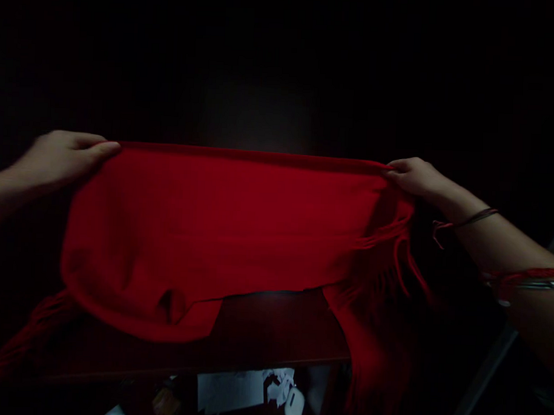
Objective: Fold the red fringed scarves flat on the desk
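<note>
A red fringed scarf (240, 212) is stretched between my two hands, its top edge pulled nearly straight. My left hand (72, 155) pinches that edge at the left, thumb along the cloth. At the other end my right hand (414, 175) grips the corner, with tassels dangling below it. The cloth's lower left part curls under and rests near a dark wooden surface (273, 328). More red fringe hangs over the surface's front edge at the right, and another fringed end trails off at the lower left.
Below the wooden surface, an open space holds white paper (229, 390), a crumpled white piece (280, 386) and a small white case (294, 405). A brownish item (165, 403) lies left of them. The background is very dark.
</note>
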### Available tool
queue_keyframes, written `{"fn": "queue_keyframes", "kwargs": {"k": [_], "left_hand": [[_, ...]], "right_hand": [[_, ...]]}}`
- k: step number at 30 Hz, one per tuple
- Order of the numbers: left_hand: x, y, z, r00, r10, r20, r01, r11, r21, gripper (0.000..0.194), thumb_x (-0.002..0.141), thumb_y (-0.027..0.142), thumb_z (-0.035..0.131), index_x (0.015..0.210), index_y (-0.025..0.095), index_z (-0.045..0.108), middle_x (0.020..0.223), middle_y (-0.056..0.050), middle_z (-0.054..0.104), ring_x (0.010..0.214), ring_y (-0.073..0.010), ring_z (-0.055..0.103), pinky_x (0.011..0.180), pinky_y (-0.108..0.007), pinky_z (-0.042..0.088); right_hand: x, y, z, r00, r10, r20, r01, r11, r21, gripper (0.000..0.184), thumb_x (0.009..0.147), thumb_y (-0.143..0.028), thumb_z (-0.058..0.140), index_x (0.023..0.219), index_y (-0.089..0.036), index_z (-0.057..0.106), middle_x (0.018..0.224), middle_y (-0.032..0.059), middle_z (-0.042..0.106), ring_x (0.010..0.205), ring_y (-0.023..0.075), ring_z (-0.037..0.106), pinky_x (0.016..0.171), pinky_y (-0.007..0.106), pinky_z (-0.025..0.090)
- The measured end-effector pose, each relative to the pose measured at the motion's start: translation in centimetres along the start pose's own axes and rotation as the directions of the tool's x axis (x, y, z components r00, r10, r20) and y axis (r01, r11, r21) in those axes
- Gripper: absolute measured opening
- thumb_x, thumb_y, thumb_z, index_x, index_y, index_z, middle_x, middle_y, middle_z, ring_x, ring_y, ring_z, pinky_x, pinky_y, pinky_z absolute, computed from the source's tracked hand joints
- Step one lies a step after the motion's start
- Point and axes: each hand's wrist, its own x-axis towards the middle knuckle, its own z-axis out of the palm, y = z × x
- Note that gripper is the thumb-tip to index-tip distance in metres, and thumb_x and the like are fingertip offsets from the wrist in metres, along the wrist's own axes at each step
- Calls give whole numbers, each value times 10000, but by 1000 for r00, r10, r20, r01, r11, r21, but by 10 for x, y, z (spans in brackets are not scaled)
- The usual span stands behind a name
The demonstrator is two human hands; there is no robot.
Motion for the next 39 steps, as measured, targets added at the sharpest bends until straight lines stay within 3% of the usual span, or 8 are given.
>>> {"fn": "queue_keyframes", "kwargs": {"k": [7, 15, 18, 23, 27, 31, 35, 39], "left_hand": [[44, -5, 40, 966, 169, 197, -179, 983, 33, 513, 817, 479, 245, 974, 75, 520, 851, 29, 553, 725, -55, 457, 697, -188, 356], [82, -19, 109, 864, 112, 491, -253, 939, 232, 378, 827, 376, 291, 963, 119, 533, 953, -52, 562, 818, -142, 489, 691, -183, 344], [81, -35, 136, 849, 84, 522, -252, 932, 260, 397, 824, 400, 271, 965, 130, 526, 955, -60, 559, 797, -142, 489, 659, -180, 344], [76, -49, 167, 884, 65, 464, -218, 934, 284, 406, 834, 401, 249, 1000, 137, 508, 919, -29, 564, 744, -114, 476, 629, -158, 332], [72, -53, 170, 906, 111, 408, -230, 939, 256, 383, 841, 381, 263, 989, 132, 514, 913, 13, 554, 769, -87, 457, 673, -144, 318], [58, -66, 157, 900, 39, 434, -88, 992, 93, 438, 809, 472, 270, 998, 157, 509, 932, 73, 541, 801, -64, 451, 695, -128, 323], [36, -77, 136, 803, -55, 593, 143, 984, -103, 516, 731, 570, 319, 968, 156, 513, 875, 97, 568, 748, -55, 479, 654, -125, 362], [19, -80, 113, 703, -53, 709, 219, 965, -145, 390, 726, 479, 411, 888, 149, 540, 795, 93, 596, 755, -65, 498, 675, -149, 384]], "right_hand": [[42, 9, 40, 936, -100, 337, 204, 935, -289, 209, 740, -160, 468, 879, -96, 612, 822, 127, 601, 660, 126, 537, 577, 253, 350], [52, 2, 107, 885, -2, 465, 134, 959, -250, 222, 724, -206, 462, 874, -113, 597, 852, 147, 597, 750, 185, 570, 583, 238, 389], [49, 10, 135, 908, -2, 418, 105, 969, -225, 236, 707, -235, 482, 884, -112, 579, 834, 126, 599, 749, 178, 559, 594, 226, 373], [46, 22, 177, 994, -24, 102, 34, 995, -97, 212, 697, -202, 465, 858, -107, 563, 767, 79, 594, 679, 158, 525, 574, 220, 345], [42, 25, 184, 995, -101, 5, 101, 993, -57, 205, 677, -201, 477, 822, -102, 584, 784, 85, 577, 703, 162, 506, 605, 228, 346], [28, 33, 173, 986, -106, 126, 108, 994, -8, 231, 659, -285, 513, 804, -130, 604, 771, 61, 579, 677, 153, 509, 578, 227, 359], [13, 45, 154, 950, -29, 312, -6, 994, 111, 259, 650, -345, 525, 810, -160, 608, 725, 24, 602, 633, 132, 526, 533, 208, 368], [-1, 54, 137, 789, -95, 607, 22, 992, 127, 223, 620, -312, 560, 769, -161, 630, 710, 13, 617, 644, 132, 542, 542, 199, 383]]}}
